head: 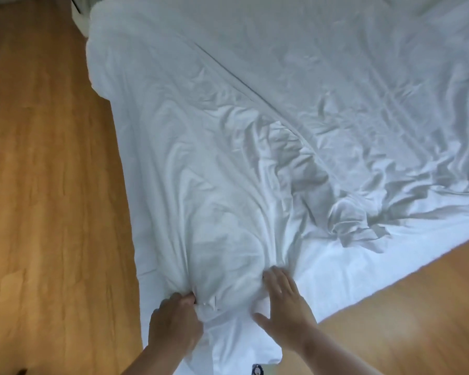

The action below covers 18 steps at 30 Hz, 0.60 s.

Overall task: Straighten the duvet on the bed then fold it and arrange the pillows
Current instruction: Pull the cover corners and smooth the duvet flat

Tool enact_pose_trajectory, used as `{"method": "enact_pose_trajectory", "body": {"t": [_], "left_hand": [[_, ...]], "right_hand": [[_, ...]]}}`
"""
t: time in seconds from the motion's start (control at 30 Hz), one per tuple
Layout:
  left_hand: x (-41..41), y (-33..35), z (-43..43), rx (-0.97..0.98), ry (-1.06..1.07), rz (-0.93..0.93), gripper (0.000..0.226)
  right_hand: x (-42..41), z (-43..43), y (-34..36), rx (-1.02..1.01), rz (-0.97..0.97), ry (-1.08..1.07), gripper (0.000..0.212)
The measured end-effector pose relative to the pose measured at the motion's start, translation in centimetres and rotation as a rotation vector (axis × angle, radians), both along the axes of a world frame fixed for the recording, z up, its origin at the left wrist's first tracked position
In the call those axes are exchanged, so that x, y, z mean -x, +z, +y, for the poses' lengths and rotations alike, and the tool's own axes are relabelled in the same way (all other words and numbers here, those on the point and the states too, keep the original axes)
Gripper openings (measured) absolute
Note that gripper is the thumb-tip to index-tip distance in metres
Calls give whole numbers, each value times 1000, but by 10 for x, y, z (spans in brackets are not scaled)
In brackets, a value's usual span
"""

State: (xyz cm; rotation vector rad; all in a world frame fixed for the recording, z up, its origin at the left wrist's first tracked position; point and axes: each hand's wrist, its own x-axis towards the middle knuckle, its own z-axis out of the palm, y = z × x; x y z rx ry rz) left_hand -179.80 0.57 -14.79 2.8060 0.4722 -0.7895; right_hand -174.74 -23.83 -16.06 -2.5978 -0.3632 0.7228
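The white duvet (pixel 255 131) lies spread over the bed and fills most of the view, from the far left corner down to the near corner just in front of the person. Its cloth is not smooth: many wrinkles run across it, and one long straight crease (pixel 244 85) goes diagonally from the upper middle toward the centre. To the right of the centre the cloth is bunched into a small crumpled knot (pixel 344 220). The near corner of the duvet hangs over the corner of the bed, and both hands are on it. The left hand (pixel 173 320) is closed on a gathered fold of the duvet, with the fingers curled into the cloth and the thumb pressed against it. The right hand (pixel 284 307) lies flat on the duvet just beside the left one, with the fingers apart and stretched, the fingertips pushed a little into the cloth; it grips nothing. Between the two hands the cloth rises in a soft bulge, and folds spread from this place up toward the middle of the bed. The wooden floor (pixel 44 185) shows on the left side of the bed and also at the lower right. No pillows can be seen in this view.
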Motion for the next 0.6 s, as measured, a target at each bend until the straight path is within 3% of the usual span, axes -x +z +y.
{"method": "enact_pose_trajectory", "body": {"t": [0.1,0.2,0.27,0.37,0.4,0.53,0.6], "left_hand": [[4,21,13,98,-49,9,40],[1,49,20,244,-64,28,43],[-3,66,19,320,-103,52,47],[-15,80,16,467,-173,140,48],[-24,83,19,484,-220,167,53],[-85,86,52,306,-645,133,78],[-127,82,70,206,-855,77,85]], "right_hand": [[30,17,14,-97,127,-118,118],[45,42,35,-341,216,-307,138],[42,62,47,-435,253,-398,130],[21,90,60,-447,202,-478,80],[12,96,62,-445,179,-505,74],[-21,109,55,-439,194,-622,114],[-35,114,46,-402,202,-655,123]]}}
